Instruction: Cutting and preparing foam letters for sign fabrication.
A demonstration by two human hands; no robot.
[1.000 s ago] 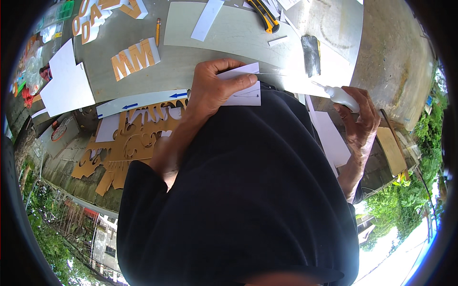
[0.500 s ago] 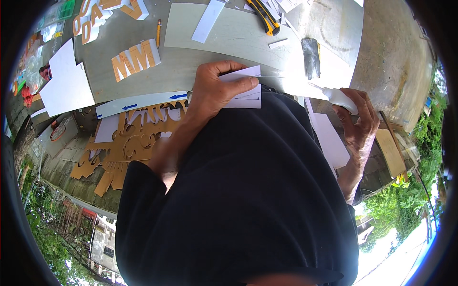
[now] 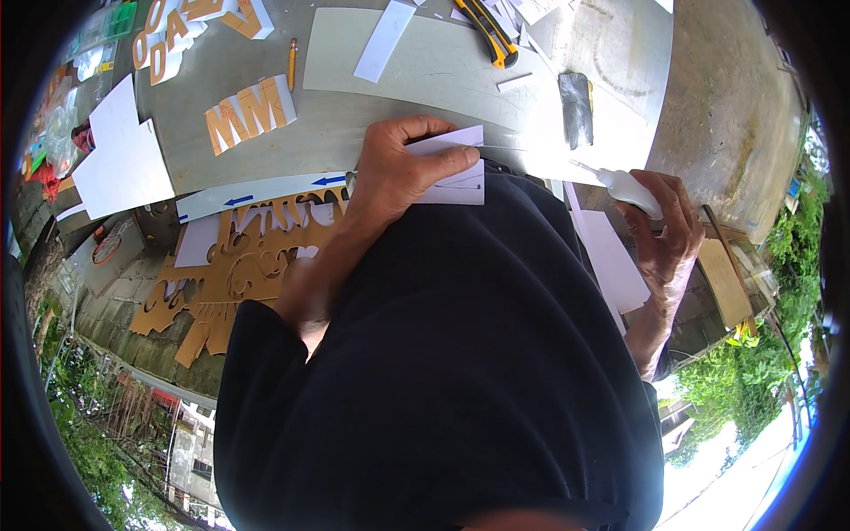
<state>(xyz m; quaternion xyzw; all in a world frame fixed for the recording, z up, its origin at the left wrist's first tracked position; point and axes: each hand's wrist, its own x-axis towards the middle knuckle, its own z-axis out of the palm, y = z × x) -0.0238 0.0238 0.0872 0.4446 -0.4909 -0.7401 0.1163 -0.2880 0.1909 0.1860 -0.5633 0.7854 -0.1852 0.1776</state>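
Observation:
My left hand (image 3: 403, 168) grips a folded white card (image 3: 456, 186) with pencil marks near the table's front edge, thumb across its face. A thin strand or line runs rightward from the card; I cannot tell what it is. My right hand (image 3: 664, 221) is wrapped round a white squeeze bottle (image 3: 630, 190), its narrow nozzle pointing up and left, apart from the card. Beyond my hands lie a dark flat piece (image 3: 575, 111) and a yellow-black utility knife (image 3: 489, 34) on the metal table (image 3: 372, 111).
Block letters (image 3: 251, 116) stand at the back left, near a pencil (image 3: 292, 66). White sheets (image 3: 119, 159) and white strips (image 3: 382, 42) lie on the table. Cut brown cardboard (image 3: 226, 274) is below the left front edge. A wooden board (image 3: 724, 283) is at the lower right.
Both my hands have shifted slightly downward in the view, with the card and the bottle still held. The rest looks nearly the same.

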